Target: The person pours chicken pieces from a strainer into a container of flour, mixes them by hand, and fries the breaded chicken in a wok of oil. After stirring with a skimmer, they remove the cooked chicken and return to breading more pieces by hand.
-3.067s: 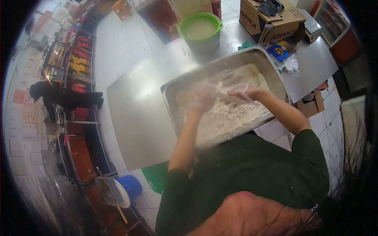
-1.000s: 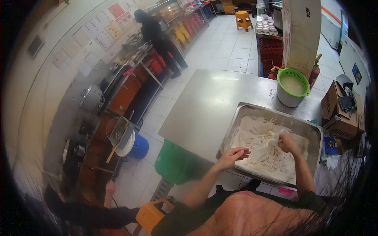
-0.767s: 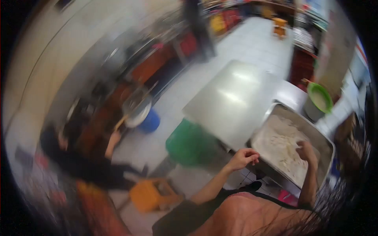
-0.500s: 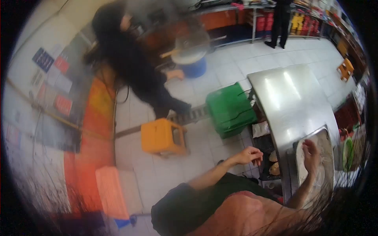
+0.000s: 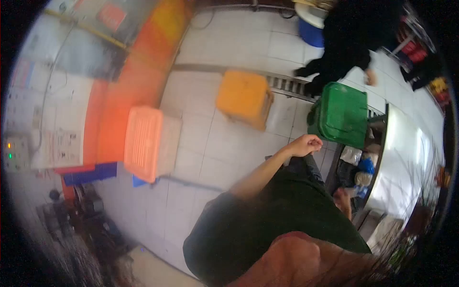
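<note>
Left hand (image 5: 306, 145): fingers loosely curled, slack and empty, held out in front of the body, near the lower edge of the green bin (image 5: 342, 115). Right hand (image 5: 343, 198): blurred, low beside the dark green shirt (image 5: 272, 215); can't tell whether its grip is wide or narrow, or holding anything. Metal tray (image 5: 369, 222) at lower right, cut by hair and the dark frame edge, pale floury mix (image 5: 386, 232) partly visible in it. Tray is near the right hand, well apart from the left. Steel table (image 5: 397, 162) just above the tray in view; white bag (image 5: 350, 155) and blue bag (image 5: 366, 166) under it. Yellow stool (image 5: 243, 98) on tiled floor (image 5: 186, 138), bin to its right. Orange-lidded box (image 5: 143, 143) further left. Person in dark clothes (image 5: 354, 33) beyond the bin, blue bucket (image 5: 311, 33) alongside.
</note>
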The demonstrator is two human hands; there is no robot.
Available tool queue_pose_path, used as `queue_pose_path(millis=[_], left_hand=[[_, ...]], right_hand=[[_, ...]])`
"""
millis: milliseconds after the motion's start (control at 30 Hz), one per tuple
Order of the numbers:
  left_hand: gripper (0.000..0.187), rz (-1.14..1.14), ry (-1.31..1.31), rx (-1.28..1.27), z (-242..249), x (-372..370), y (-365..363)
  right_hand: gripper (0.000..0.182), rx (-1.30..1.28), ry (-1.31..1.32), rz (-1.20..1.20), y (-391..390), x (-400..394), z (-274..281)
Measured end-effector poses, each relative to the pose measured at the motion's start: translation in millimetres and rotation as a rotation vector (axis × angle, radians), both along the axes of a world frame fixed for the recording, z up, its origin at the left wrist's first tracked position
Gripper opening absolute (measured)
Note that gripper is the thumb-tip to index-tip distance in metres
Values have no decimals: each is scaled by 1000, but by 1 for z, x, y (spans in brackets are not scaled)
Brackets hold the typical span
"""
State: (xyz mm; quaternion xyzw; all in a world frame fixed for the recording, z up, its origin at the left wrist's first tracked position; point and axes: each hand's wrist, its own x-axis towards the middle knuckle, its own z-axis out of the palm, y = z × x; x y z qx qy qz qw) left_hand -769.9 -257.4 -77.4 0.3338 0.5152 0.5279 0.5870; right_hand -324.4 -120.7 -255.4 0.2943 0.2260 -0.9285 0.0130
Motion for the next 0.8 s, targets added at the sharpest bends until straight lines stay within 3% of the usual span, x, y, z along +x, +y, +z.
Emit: queue_pose_path(millis=[67,133,300,367,433,567,633,667,700,733,800], left_hand=[[21,34,-4,-38,3,-16,-3],[22,75,-53,-44,-16,-86,-13],[26,166,-83,-21,-40,-178,3],[28,180,-35,-129,-45,-231,16],[28,275,-93,-67,-59,-284,21],[26,616,-127,-341,-88,-407,20],[25,775,-71,-556,-142,-438,-4],[25,929,-121,-567,-216,-444,-28],[31,691,677,-620,-288,-461,-53],[31,766,620,-671,-265,-438,-64],[38,1292,255,-1068,-187,-449,-75]], right_hand=[[35,-4,-61,67,6,-16,19],[36,28,-208,97,-1,-68,26],[39,160,-464,113,32,-144,39],[41,224,-545,115,61,-195,40],[42,297,-622,138,102,-263,40],[45,513,-700,374,230,-482,35],[46,622,-676,629,283,-601,10],[49,646,-508,518,308,-673,-1],[51,626,-367,394,323,-721,-8],[51,738,-366,548,333,-785,8],[44,1014,-198,825,334,-937,42]])
